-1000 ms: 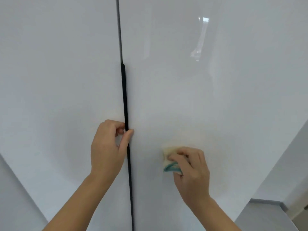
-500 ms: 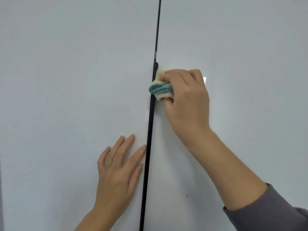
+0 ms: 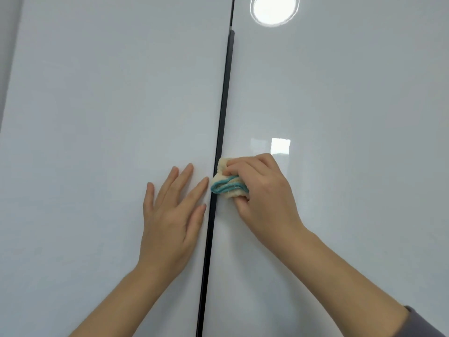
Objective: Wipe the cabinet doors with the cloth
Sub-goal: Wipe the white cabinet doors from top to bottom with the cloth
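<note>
Head view: black strip [image 3: 220, 142] between doors [image 3: 97, 117]

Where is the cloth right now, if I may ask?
In the head view, the right hand grips the cloth against the right door, at the black centre strip.

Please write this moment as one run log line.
left hand: flat on left door | right hand: presses cloth at black strip
</note>
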The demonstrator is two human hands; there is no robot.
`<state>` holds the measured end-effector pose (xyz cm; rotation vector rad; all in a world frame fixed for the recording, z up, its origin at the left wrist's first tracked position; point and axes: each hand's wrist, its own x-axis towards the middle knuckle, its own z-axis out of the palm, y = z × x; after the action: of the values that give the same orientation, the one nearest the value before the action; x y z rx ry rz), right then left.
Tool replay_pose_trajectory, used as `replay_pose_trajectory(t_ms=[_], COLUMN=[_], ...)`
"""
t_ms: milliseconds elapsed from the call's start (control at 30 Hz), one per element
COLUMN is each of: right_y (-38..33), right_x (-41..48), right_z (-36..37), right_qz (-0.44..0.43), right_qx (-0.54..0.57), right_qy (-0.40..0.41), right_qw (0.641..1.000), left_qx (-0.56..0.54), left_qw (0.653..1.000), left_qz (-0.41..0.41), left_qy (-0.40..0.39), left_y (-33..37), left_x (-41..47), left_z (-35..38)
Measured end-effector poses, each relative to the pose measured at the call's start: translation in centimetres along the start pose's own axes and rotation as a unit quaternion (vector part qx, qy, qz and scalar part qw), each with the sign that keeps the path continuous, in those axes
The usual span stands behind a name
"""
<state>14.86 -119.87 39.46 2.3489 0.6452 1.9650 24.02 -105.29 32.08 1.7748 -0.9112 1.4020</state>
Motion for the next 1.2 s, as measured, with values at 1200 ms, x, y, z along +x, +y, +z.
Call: replay_pose_trajectory(t_ms=[1200], right_y=[6.1], right_x=[-4.6], right_z=[-6.3], right_qz=[-0.182], right_qx=[-0.118], right_qy=[-0.078], right_qw=[0.973], left_qx=[0.052], left_qw=[0.996], left_qz=[-0.064], left_qy=[0.042], left_y=[3.2], left_x=[-0.2], left_z=[3.0])
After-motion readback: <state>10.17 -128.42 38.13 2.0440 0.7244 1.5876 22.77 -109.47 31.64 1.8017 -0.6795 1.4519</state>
